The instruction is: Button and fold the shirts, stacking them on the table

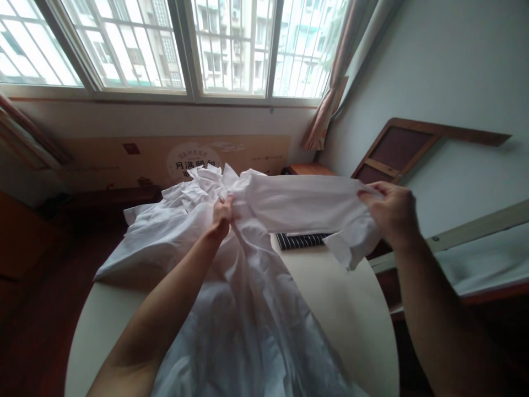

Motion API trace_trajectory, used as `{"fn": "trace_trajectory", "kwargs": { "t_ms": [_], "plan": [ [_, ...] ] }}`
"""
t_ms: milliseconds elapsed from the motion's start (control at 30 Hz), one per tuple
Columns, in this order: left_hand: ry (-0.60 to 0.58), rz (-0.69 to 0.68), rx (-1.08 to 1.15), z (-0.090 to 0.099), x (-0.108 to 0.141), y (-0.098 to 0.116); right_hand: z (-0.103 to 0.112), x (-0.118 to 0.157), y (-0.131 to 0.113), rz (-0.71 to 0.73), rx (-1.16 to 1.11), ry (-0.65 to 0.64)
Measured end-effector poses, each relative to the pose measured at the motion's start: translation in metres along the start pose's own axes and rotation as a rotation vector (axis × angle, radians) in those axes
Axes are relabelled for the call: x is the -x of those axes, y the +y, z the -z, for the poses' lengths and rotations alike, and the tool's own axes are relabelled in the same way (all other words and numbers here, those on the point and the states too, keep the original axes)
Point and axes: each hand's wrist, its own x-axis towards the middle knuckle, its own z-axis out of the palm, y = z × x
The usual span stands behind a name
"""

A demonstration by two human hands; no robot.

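A long white garment [248, 286], perhaps a shirt or coat, is spread over a round cream table [347, 320] and drapes toward me. My left hand [223, 212] is closed on its cloth near the shoulder. Out to the right, my right hand [390, 207] pinches the end of a sleeve [306, 201], which is stretched level between my two hands. The cuff end hangs loose below my right fingers. Beneath the sleeve, part of a black-and-white striped item [303, 241] lies on the table. Bunched white cloth [185, 193] is heaped at the far left of the table.
Beyond the table is a wall with a printed banner [248, 151] under barred windows [231, 49]. A curtain [326, 113] hangs at the right of the windows. To the right are a brown wooden frame [392, 146] and a pale rail [463, 229].
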Motion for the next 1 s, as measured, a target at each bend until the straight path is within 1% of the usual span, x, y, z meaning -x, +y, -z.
{"fn": "trace_trajectory", "kwargs": {
  "t_ms": [33,67,100,167,200,233,267,333,400,433,467,500,567,600,633,667,700,733,767,800,833,867,900,933,1000],
  "plan": [
    [0.005,-0.019,-0.133,-0.001,0.0,0.0,0.002,-0.009,0.012,-0.018,0.118,0.026],
    [-0.024,-0.052,-0.272,-0.001,0.001,0.002,-0.001,-0.016,0.024,-0.057,0.228,-0.031],
    [-0.068,-0.108,-0.418,0.001,0.002,0.004,-0.009,-0.02,0.036,-0.1,0.328,-0.125],
    [-0.109,-0.264,-0.715,0.01,0.005,0.011,-0.031,-0.02,0.057,-0.174,0.484,-0.336],
    [-0.103,-0.349,-0.865,0.017,0.006,0.015,-0.044,-0.018,0.063,-0.193,0.539,-0.374],
    [-0.087,-0.426,-1.012,0.026,0.007,0.02,-0.056,-0.014,0.065,-0.193,0.574,-0.371],
    [-0.062,-0.486,-1.145,0.034,0.008,0.024,-0.068,-0.01,0.063,-0.166,0.583,-0.334],
    [-0.039,-0.543,-1.368,0.052,0.007,0.03,-0.09,0.001,0.046,-0.04,0.509,-0.23],
    [-0.055,-0.559,-1.528,0.064,0.006,0.034,-0.111,0.012,0.013,0.148,0.321,-0.212],
    [-0.074,-0.56,-1.584,0.068,0.006,0.034,-0.121,0.018,-0.006,0.235,0.211,-0.252],
    [-0.108,-0.553,-1.627,0.07,0.006,0.035,-0.132,0.024,-0.026,0.299,0.112,-0.309],
    [-0.148,-0.54,-1.657,0.072,0.007,0.035,-0.142,0.029,-0.045,0.329,0.045,-0.364],
    [-0.186,-0.511,-1.667,0.073,0.009,0.039,-0.16,0.039,-0.075,0.324,0.025,-0.471],
    [-0.162,-0.505,-1.651,0.074,0.01,0.042,-0.166,0.042,-0.085,0.311,0.06,-0.531],
    [-0.108,-0.509,-1.624,0.077,0.012,0.047,-0.17,0.044,-0.092,0.301,0.11,-0.597],
    [-0.026,-0.519,-1.591,0.081,0.013,0.054,-0.172,0.046,-0.096,0.299,0.162,-0.66],
    [0.081,-0.532,-1.556,0.088,0.013,0.061,-0.171,0.047,-0.097,0.3,0.209,-0.703],
    [0.199,-0.539,-1.52,0.095,0.012,0.069,-0.169,0.047,-0.096,0.299,0.247,-0.711],
    [0.317,-0.537,-1.487,0.105,0.009,0.076,-0.164,0.047,-0.093,0.295,0.275,-0.678],
    [0.423,-0.521,-1.46,0.115,0.006,0.082,-0.159,0.047,-0.088,0.287,0.297,-0.618],
    [0.501,-0.491,-1.445,0.126,0.002,0.087,-0.154,0.047,-0.083,0.275,0.317,-0.562],
    [0.542,-0.451,-1.444,0.136,-0.003,0.089,-0.148,0.047,-0.077,0.261,0.337,-0.533],
    [0.542,-0.401,-1.461,0.145,-0.009,0.088,-0.143,0.047,-0.07,0.249,0.355,-0.543],
    [0.505,-0.342,-1.492,0.153,-0.014,0.086,-0.139,0.046,-0.063,0.241,0.367,-0.591],
    [0.373,-0.199,-1.573,0.165,-0.023,0.077,-0.134,0.04,-0.05,0.229,0.368,-0.731]
  ]
}}
